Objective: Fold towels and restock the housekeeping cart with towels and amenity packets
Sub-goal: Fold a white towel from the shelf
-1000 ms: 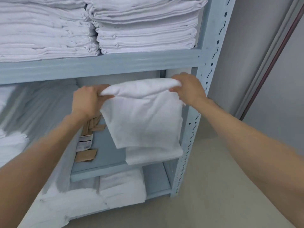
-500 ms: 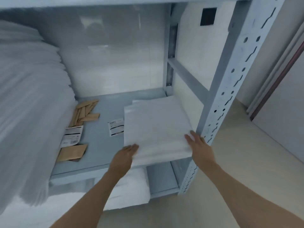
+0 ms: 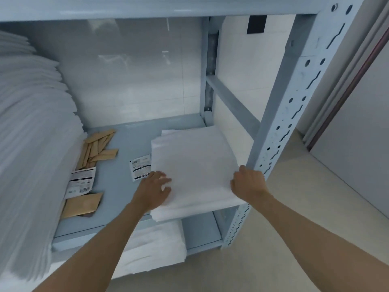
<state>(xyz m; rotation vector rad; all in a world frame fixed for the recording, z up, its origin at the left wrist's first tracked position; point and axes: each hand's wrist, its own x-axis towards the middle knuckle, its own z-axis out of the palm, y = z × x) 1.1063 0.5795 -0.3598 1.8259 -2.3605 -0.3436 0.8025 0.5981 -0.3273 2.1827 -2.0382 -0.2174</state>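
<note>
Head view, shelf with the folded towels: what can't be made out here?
- Labels on the white packets: print too small to read.
- Tall towel stack: blurred, cut off by the left edge.
- Right hand: fingers curl over the folded towels; fingertips hidden.
- Lower-shelf towels: partly hidden by the left arm.

- Towel no longer held up in the air by its top edge as a second ago; now lying flat on the shelf, folded, front edge overhanging the shelf lip.
- Left hand gone from a pinch on the raised corner to resting on the towel's left front part, fingers spread and slightly bent, further onto the cloth than half a second back.
- Right hand likewise off the upper corner, now at the towel's right front edge beside the upright post, fingers curled over that edge rather than laid flat.
</note>
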